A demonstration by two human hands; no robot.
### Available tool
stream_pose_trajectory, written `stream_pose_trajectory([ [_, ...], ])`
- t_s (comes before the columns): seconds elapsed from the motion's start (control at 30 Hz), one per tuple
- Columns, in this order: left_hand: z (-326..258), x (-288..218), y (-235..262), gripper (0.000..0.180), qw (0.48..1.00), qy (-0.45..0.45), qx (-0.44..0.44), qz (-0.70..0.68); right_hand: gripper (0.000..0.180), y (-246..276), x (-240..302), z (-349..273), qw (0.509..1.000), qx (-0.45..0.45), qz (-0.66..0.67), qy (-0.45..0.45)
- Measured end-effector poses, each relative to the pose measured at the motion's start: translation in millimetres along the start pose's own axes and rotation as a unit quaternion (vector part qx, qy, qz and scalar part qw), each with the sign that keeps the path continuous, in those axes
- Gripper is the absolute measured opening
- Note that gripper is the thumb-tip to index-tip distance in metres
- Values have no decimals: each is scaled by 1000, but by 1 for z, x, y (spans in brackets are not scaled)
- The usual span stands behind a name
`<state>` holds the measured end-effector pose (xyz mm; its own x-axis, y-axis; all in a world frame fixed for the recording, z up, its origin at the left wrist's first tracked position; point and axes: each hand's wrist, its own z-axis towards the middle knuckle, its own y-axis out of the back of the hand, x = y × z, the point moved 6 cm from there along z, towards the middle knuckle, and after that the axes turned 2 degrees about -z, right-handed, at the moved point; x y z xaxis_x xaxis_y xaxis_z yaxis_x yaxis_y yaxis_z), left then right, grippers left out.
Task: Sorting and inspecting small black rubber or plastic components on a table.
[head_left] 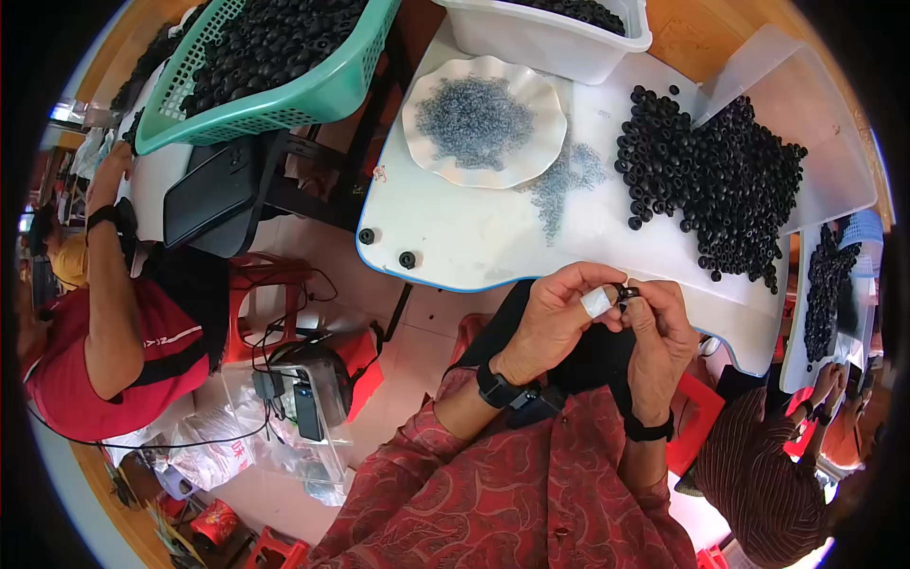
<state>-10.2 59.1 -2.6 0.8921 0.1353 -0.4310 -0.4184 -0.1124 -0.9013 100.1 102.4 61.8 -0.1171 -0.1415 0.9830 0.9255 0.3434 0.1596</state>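
Observation:
Just in front of the table's near edge, my hands meet over a small black ring-shaped piece (626, 295). My left hand (550, 321), its thumb wrapped in white tape, pinches the piece from one side. On the other side, the thumb and fingers of my right hand (661, 332) close on it too. Beyond them, a heap of similar black pieces (716, 171) spreads over the white table (445, 228). A scalloped white plate (417, 142) holds tiny clear parts (474, 119), and more clear parts (569, 180) lie scattered beside it. Two black pieces (408, 259) rest near the left corner.
A tipped translucent bin (825, 123) stands behind the heap. At the back is a white tub (540, 43); a green basket (327, 100) of black pieces sits at the left. People work on both sides, near a red stool (265, 275) and a clear box (332, 431) with cables.

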Motion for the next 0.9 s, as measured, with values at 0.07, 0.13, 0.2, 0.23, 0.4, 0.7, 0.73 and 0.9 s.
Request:
stream_pose_trajectory([
  [0.07, 0, -1, -1, 24, 1000, -4, -2, 4, 15, 1, -1, 0, 1000, 0, 2, -6],
  [0.13, -1, 0, -1, 24, 1000, -7, -6, 7, 15, 1, 0, 0, 999, -3, -27, 17],
  [0.2, -1, 1, 1, 24, 1000, -8, -12, 11, 15, 0, 2, -1, 999, -7, -40, 30],
  [0.23, -1, 1, 2, 24, 1000, -6, -17, 12, 15, -1, 3, 0, 999, -9, -40, 32],
  [0.4, -1, 1, 5, 25, 1000, -9, -16, 15, 14, -2, 3, 0, 998, -10, -57, 37],
  [0.7, -2, 1, 4, 27, 998, -7, -28, 47, 13, -2, 6, -1, 994, -21, -90, 59],
  [0.73, -3, 1, 3, 26, 998, -4, -37, 42, 13, -2, 6, -1, 992, -21, -102, 65],
  [0.9, -3, 4, 6, 22, 998, 6, -59, 10, 13, -5, 11, 0, 986, -21, -134, 95],
])
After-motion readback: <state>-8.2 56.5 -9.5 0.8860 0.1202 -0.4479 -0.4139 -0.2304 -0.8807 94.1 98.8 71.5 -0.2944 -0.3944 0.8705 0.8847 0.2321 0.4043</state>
